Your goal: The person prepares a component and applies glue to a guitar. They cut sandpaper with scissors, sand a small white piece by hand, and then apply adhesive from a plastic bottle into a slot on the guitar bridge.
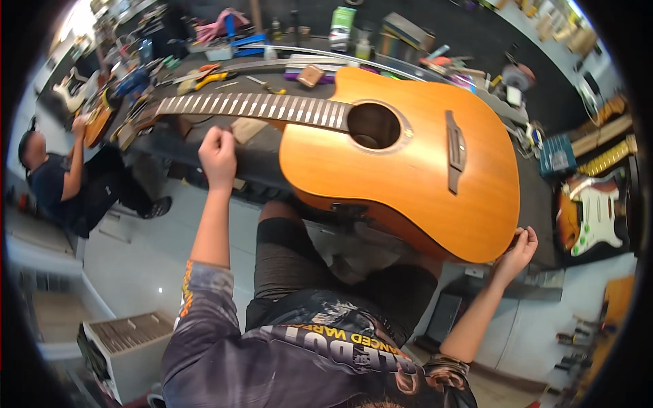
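An orange-topped acoustic guitar [422, 204] with a cutaway lies face up on the dark bench, its neck [252, 107] pointing left. No strings show over its round soundhole [373, 126] or its dark bridge [456, 153]. My left hand [218, 156] is closed in a fist just on my side of the neck, beside a light wooden block [247, 129]; what it may hold is hidden. At the lower right edge of the body, my right hand [520, 251] has its fingers pinched together. Anything between them is too small to make out.
Yellow-handled pliers [209, 80], a wooden block [311, 75] and many tools crowd the bench behind the guitar. A sunburst electric guitar body [592, 211] stands at the right. Far left, a seated person [58, 173] handles another guitar [101, 122].
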Demonstrator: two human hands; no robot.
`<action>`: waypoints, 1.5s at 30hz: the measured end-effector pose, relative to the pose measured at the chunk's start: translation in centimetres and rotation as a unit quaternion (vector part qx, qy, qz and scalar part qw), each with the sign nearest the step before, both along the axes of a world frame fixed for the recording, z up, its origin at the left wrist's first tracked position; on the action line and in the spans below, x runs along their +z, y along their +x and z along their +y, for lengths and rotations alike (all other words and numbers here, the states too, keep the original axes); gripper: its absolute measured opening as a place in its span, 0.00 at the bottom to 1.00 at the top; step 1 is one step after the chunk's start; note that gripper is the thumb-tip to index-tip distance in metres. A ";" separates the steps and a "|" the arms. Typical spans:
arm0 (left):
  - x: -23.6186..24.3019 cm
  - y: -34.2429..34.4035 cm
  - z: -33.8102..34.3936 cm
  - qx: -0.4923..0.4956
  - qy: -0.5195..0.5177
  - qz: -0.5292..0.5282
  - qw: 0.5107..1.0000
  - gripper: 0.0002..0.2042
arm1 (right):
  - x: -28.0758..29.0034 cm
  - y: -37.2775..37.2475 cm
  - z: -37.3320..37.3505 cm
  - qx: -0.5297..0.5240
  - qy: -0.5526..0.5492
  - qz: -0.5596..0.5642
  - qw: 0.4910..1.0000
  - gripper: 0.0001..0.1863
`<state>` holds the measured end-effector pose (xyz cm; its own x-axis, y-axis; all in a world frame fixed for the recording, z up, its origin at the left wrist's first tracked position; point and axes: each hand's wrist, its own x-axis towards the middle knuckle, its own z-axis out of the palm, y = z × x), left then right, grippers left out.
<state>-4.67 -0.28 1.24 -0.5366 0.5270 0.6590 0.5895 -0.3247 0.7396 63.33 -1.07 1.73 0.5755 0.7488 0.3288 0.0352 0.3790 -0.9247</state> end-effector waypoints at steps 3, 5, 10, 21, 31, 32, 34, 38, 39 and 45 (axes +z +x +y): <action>-1.0 3.0 -1.5 -0.136 0.084 -0.040 0.986 0.10 | 3.8 -6.8 -5.1 -0.076 0.065 -0.081 0.992 0.07; -0.8 6.6 -1.6 -0.151 0.123 -0.019 0.981 0.15 | 5.9 -10.2 -6.1 -0.092 0.125 -0.181 0.971 0.06; 0.3 11.4 -2.4 -0.095 0.210 0.199 0.952 0.39 | 8.3 -14.8 -6.2 0.032 0.207 -0.360 0.909 0.08; -2.0 12.1 -1.2 -0.148 0.165 0.246 0.944 0.41 | 4.8 -12.6 -5.1 0.009 0.148 -0.354 0.923 0.11; -2.7 11.6 -1.0 -0.143 0.181 0.233 0.945 0.42 | 2.7 -13.3 -4.6 0.001 0.160 -0.249 0.955 0.14; -2.8 11.4 -1.2 -0.147 0.186 0.234 0.943 0.42 | 2.7 -13.5 -4.8 0.000 0.150 -0.233 0.961 0.15; -2.9 11.6 -0.9 -0.158 0.184 0.235 0.941 0.43 | 3.4 -13.9 -5.4 -0.048 0.101 -0.210 0.971 0.20; -2.2 12.1 -1.5 -0.175 0.171 0.227 0.943 0.42 | 5.0 -14.5 -6.1 -0.034 0.060 -0.195 0.978 0.21; -2.1 12.0 -1.6 -0.178 0.174 0.228 0.941 0.42 | 5.7 -14.7 -6.4 -0.022 0.048 -0.200 0.978 0.20; -2.2 11.9 -1.8 -0.170 0.172 0.227 0.943 0.42 | 9.7 -15.1 -6.4 0.080 0.150 -0.302 0.938 0.09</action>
<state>7.21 -2.12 -0.98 0.0036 0.3299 0.9440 0.6394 -0.7266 0.2515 48.24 -7.47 11.42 0.1043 0.6313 0.7685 0.4386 0.6644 -0.6052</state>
